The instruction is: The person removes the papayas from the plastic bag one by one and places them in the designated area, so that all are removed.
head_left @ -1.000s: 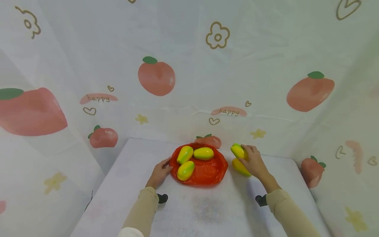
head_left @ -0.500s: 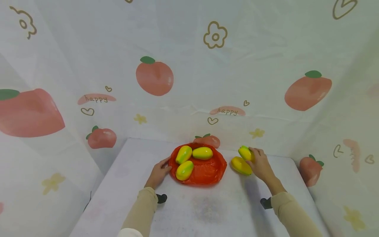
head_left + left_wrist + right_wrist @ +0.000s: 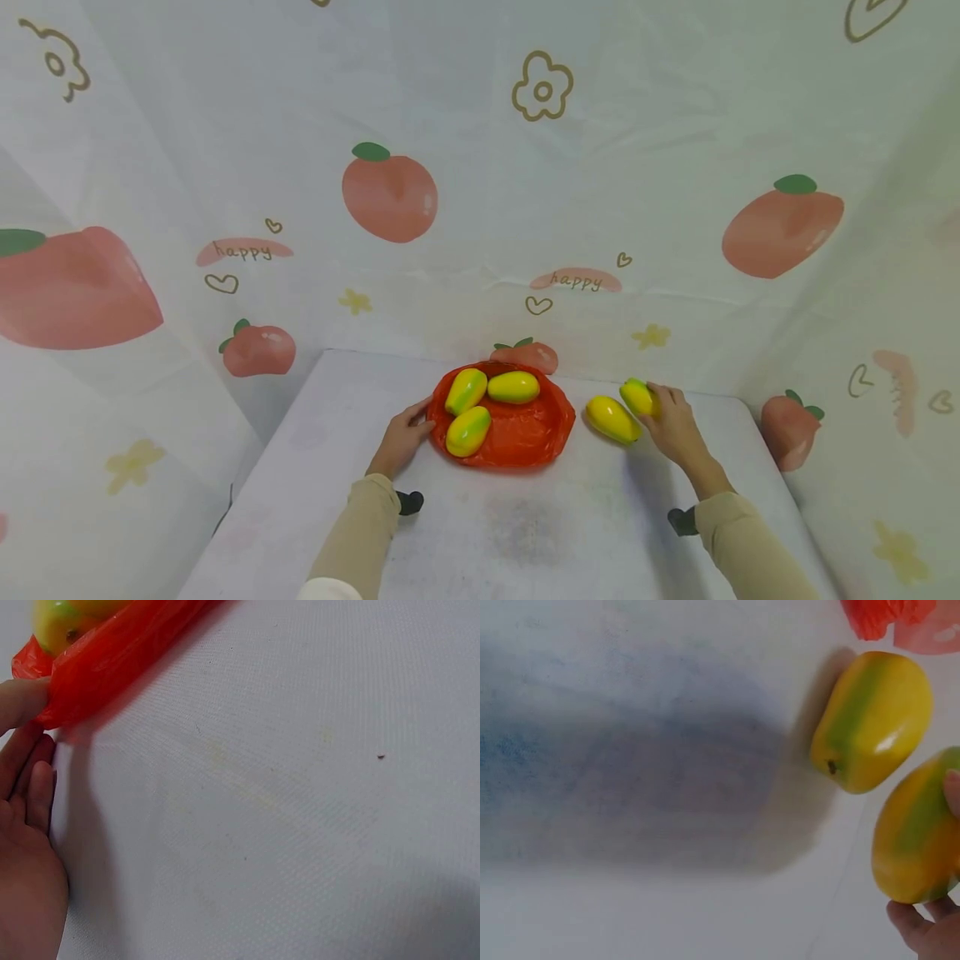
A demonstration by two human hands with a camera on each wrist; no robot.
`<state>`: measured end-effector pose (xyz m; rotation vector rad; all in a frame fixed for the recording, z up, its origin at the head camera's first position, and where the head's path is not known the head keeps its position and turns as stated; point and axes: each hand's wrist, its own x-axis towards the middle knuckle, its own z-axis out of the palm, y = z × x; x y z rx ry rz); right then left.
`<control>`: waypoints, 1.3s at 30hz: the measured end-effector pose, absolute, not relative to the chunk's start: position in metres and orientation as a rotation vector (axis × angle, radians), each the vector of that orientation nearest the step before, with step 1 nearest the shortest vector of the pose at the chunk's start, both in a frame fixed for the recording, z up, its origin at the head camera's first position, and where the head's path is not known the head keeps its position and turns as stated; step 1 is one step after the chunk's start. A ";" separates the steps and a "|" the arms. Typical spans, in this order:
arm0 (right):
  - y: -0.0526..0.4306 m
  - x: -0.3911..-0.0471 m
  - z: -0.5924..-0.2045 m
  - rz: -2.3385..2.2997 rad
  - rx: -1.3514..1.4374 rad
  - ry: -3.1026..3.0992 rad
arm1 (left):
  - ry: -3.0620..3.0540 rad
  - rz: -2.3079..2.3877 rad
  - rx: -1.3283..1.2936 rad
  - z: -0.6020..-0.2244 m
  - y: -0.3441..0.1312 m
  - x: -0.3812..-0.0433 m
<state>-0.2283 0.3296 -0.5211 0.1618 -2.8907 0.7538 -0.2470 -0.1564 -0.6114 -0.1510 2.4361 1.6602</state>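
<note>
In the head view a red plastic bag [image 3: 525, 446] lies spread like a shallow dish. Three yellow-green papayas, one a papaya [image 3: 513, 387] at the back, rest in it. My left hand [image 3: 401, 437] holds the bag's left rim; in the left wrist view the thumb [image 3: 26, 701] meets the red edge, with fingers below. My right hand [image 3: 675, 423] grips a papaya [image 3: 639, 398] from its right side, and in the right wrist view fingers sit under its end. Beside it another papaya [image 3: 612, 419] lies on the table, between the bag and the right hand.
A white table [image 3: 525, 533] stretches out under everything. Its back edge meets a pale curtain [image 3: 480, 275] printed with peaches, flowers and hearts, which also rises at both sides.
My right hand has moved right and slightly nearer with its papaya, away from the bag, uncovering the papaya on the table. My left hand has stayed at the bag's rim.
</note>
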 end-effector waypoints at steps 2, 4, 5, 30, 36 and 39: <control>0.332 -0.227 -0.524 0.753 0.155 -2.887 | 2.431 1.666 -0.156 -0.611 -0.156 -0.246; 0.335 -0.226 -0.526 0.757 0.143 -2.885 | 2.429 1.666 -0.156 -0.610 -0.155 -0.246; 0.336 -0.226 -0.527 0.758 0.134 -2.889 | 2.428 1.666 -0.156 -0.610 -0.155 -0.246; 0.347 -0.224 -0.549 0.836 -0.074 -3.065 | 2.437 1.663 -0.156 -0.608 -0.155 -0.245; 0.350 -0.224 -0.556 0.822 -0.090 -3.082 | 2.429 1.643 -0.173 -0.610 -0.155 -0.246; 0.348 -0.224 -0.555 0.813 -0.083 -3.082 | 2.430 1.645 -0.175 -0.609 -0.156 -0.246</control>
